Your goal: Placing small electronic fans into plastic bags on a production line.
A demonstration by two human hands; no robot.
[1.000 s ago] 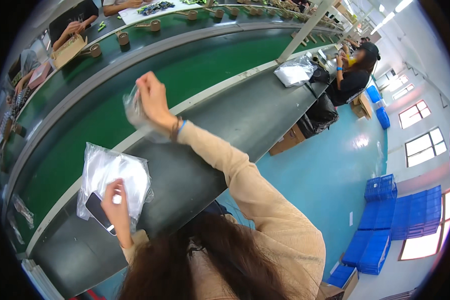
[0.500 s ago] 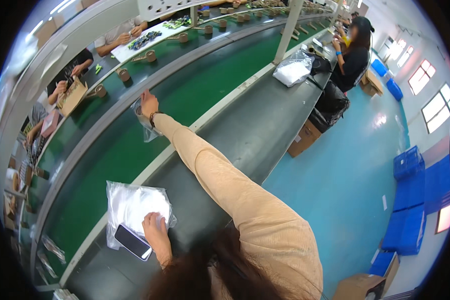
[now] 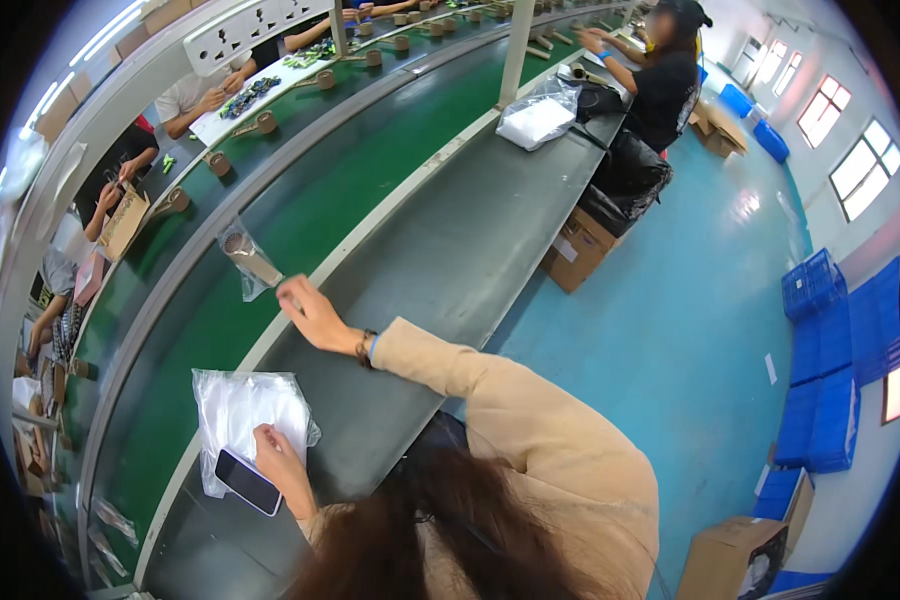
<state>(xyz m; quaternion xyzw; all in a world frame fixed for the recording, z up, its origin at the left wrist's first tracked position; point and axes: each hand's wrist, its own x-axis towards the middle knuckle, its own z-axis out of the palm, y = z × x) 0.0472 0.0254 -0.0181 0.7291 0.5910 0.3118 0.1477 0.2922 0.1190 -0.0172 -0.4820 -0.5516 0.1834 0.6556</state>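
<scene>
My right hand (image 3: pixel 315 312) is over the near edge of the green belt, its fingers loosely bent and slightly blurred. Just beyond its fingertips, a brown scoop-like piece with a round cup and straight handle (image 3: pixel 254 262) lies in a clear bag on the belt; hand and bag appear apart. My left hand (image 3: pixel 285 462) rests on a stack of clear plastic bags (image 3: pixel 232 400) on the dark near table (image 3: pixel 370 400). Its thumb and fingertips are pinched together at the bags' surface. Beside that hand, a phone (image 3: pixel 248 482) lies on the bags' lower edge.
A metal rail (image 3: pixel 170 283) divides the green belt from a farther lane with several brown scoop-like pieces (image 3: pixel 219 163). Co-workers sit beyond it; another person (image 3: pixel 665 85) works at the far right. A white bag pack (image 3: pixel 537 120) lies up the table. Cardboard boxes (image 3: pixel 577 250) stand on the blue floor.
My right hand has drawn back toward me from the bagged scoop-like piece, which now lies free on the belt. My left fingers have gathered into a pinch on the bags. The view has shifted slightly.
</scene>
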